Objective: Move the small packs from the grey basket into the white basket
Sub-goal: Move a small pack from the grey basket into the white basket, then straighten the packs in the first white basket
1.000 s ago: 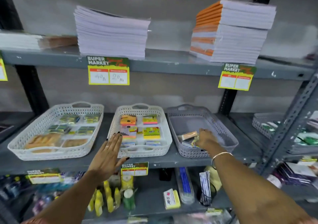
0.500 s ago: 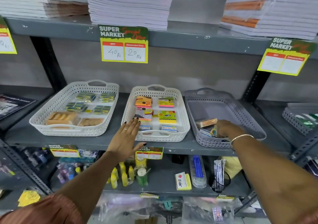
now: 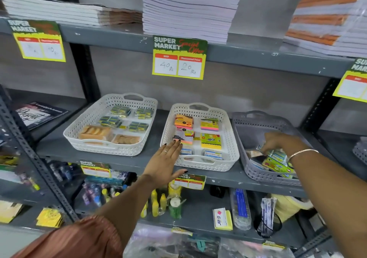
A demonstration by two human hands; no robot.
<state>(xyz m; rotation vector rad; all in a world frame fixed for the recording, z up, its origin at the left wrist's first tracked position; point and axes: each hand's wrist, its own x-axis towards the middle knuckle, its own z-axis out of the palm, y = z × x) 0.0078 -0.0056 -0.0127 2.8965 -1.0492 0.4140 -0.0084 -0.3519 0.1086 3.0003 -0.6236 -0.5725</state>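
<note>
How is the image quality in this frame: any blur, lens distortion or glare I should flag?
Head view: wide-angle bending bows the upper shelf edge and leans the uprights outward; the right hand and the small packs in the grey basket are smeared; the centre price tag reads clearly, the left tag is soft; lighting is even, no strong glare.

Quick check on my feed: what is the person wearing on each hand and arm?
The left hand has a thin silver ring and dark painted nails; a rust-coloured pleated sleeve covers the upper arm. The right hand has a slim silver bangle at the wrist, with the forearm bare.
</note>
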